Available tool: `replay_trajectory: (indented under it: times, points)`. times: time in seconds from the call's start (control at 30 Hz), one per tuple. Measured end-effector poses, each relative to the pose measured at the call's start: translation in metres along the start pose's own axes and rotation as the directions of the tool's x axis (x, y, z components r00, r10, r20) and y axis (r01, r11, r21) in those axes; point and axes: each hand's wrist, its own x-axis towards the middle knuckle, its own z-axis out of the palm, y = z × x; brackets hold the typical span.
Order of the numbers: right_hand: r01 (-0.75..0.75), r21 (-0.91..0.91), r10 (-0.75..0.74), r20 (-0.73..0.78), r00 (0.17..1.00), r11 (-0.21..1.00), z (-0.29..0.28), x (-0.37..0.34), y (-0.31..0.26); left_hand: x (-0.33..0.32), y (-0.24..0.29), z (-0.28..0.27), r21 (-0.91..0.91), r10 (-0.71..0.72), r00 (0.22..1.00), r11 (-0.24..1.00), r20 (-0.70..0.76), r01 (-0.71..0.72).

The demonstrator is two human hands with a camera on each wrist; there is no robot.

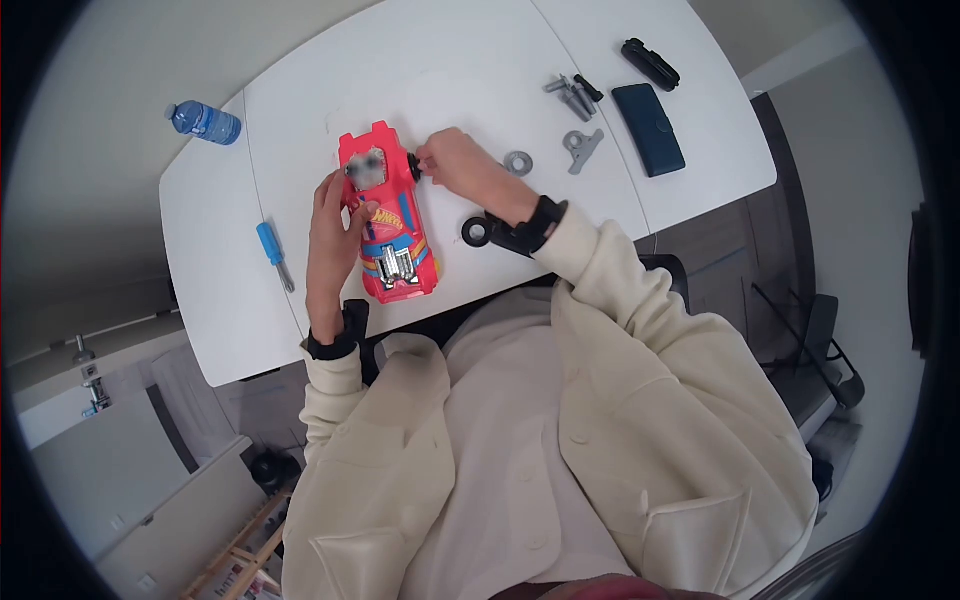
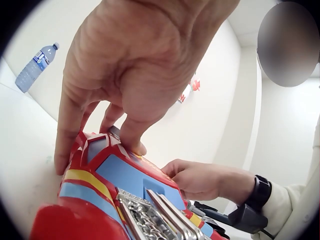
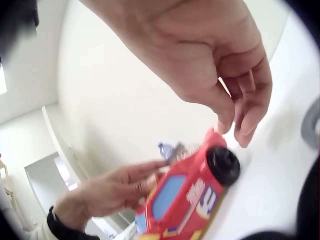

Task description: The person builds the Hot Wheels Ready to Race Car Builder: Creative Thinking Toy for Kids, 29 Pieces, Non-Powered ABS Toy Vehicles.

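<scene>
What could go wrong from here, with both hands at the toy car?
The left hand grips the toy car from the side and top; if the right hand pushes at the black wheel, the body might slide or twist on the table.

The black ring sits close by the right wrist's black gear, so a small arm movement could knock it.

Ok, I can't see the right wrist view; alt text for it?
A person's right hand, fingers loosely curved, is beside a black wheel of a red toy car, while the left hand holds the car from its other side. The white table shows at right, with part of a grey ring at the edge.
</scene>
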Motion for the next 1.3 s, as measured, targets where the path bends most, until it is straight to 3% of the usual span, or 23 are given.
replay_trajectory:
  times: [0.03, 0.1, 0.13, 0.17, 0.23, 0.3, 0.37, 0.43, 0.5, 0.57, 0.63, 0.67, 0.7, 0.8, 0.83, 0.9, 0.97, 1.07, 1.17, 1.23, 1.3]
  points:
    - [0.000, 0.001, 0.000, -0.003, 1.000, 1.000, -0.012, 0.000, 0.005, 0.000, 0.000, 0.000, -0.013, 0.001, 1.000, 1.000, 0.002, -0.001]
    - [0.024, -0.126, -0.051, -0.214, 0.976, 0.992, -0.049, -0.008, 0.022, 0.000, 0.003, -0.001, -0.026, -0.002, 1.000, 1.000, 0.007, 0.002]
    - [-0.076, -0.084, 0.049, -0.286, 0.957, 0.994, -0.080, -0.018, 0.023, 0.000, 0.009, -0.002, -0.044, -0.002, 1.000, 0.999, 0.002, 0.002]
    - [-0.072, -0.284, -0.065, -0.444, 0.893, 0.956, -0.103, -0.020, 0.045, 0.000, 0.012, -0.002, -0.063, -0.003, 1.000, 0.998, -0.005, 0.002]
    - [-0.461, -0.450, 0.137, -0.585, 0.799, 0.765, -0.163, -0.035, 0.062, -0.001, 0.011, 0.001, -0.060, -0.013, 1.000, 0.998, -0.008, 0.013]
    - [-0.436, -0.508, 0.121, -0.538, 0.834, 0.743, -0.174, -0.037, 0.107, 0.000, 0.008, 0.001, -0.053, -0.013, 1.000, 0.999, -0.015, 0.012]
    - [-0.401, -0.564, 0.103, -0.486, 0.868, 0.721, -0.171, -0.035, 0.116, 0.000, 0.007, 0.002, -0.067, -0.077, 0.997, 0.995, 0.020, 0.078]
    - [-0.464, -0.560, 0.240, -0.428, 0.871, 0.687, -0.167, -0.030, 0.120, 0.001, 0.009, 0.002, -0.057, -0.080, 0.996, 0.995, 0.026, 0.082]
    - [-0.458, -0.552, 0.214, -0.449, 0.867, 0.697, -0.164, -0.029, 0.122, 0.001, 0.012, 0.000, -0.040, -0.097, 0.995, 0.994, 0.028, 0.098]
    - [-0.450, -0.542, 0.189, -0.468, 0.863, 0.710, -0.163, -0.030, 0.115, 0.000, 0.015, -0.002, -0.175, -0.110, 0.992, 0.977, 0.054, 0.118]
    - [-0.464, -0.466, 0.215, -0.492, 0.844, 0.754, -0.169, -0.033, 0.105, -0.003, 0.015, -0.007, -0.146, -0.158, 0.987, 0.976, 0.031, 0.161]
    - [-0.407, -0.475, 0.106, -0.541, 0.834, 0.780, -0.168, -0.034, 0.101, -0.004, 0.015, -0.009, -0.128, -0.198, 0.980, 0.972, 0.012, 0.198]
    - [-0.395, -0.474, 0.100, -0.533, 0.840, 0.787, -0.167, -0.033, 0.095, -0.006, 0.015, -0.013, -0.123, -0.207, 0.978, 0.971, 0.002, 0.205]
    - [0.035, -0.237, -0.151, -0.493, 0.857, 0.971, -0.158, -0.035, 0.041, -0.008, 0.032, -0.030, -0.007, -0.079, 0.987, 0.997, -0.140, 0.079]
    - [0.132, -0.146, -0.182, -0.417, 0.890, 0.980, -0.145, -0.036, 0.022, -0.009, 0.041, -0.033, -0.002, -0.089, 0.984, 0.996, -0.156, 0.090]
    - [0.272, 0.038, -0.254, -0.262, 0.931, 0.961, -0.117, -0.041, -0.023, -0.009, 0.061, -0.036, -0.056, 0.088, 0.990, 0.994, -0.112, -0.094]
    - [0.304, 0.173, -0.285, -0.126, 0.950, 0.937, -0.085, -0.045, -0.060, -0.009, 0.084, -0.031, -0.025, 0.251, 0.965, 0.967, -0.076, -0.253]
    - [0.333, 0.213, -0.325, -0.069, 0.943, 0.919, -0.052, -0.052, -0.098, -0.021, 0.094, -0.021, -0.046, 0.225, 0.970, 0.972, -0.095, -0.230]
    - [0.317, 0.261, -0.318, -0.040, 0.947, 0.912, -0.033, -0.053, -0.110, -0.028, 0.081, -0.025, -0.054, 0.116, 0.988, 0.991, -0.099, -0.122]
    - [0.260, 0.357, -0.260, -0.048, 0.964, 0.897, -0.027, -0.050, -0.107, -0.033, 0.071, -0.030, 0.067, 0.144, 0.978, 0.989, -0.149, -0.135]
    - [0.269, 0.240, -0.260, -0.070, 0.963, 0.933, -0.030, -0.047, -0.087, -0.027, 0.027, -0.040, 0.162, 0.147, 0.933, 0.982, -0.330, -0.097]
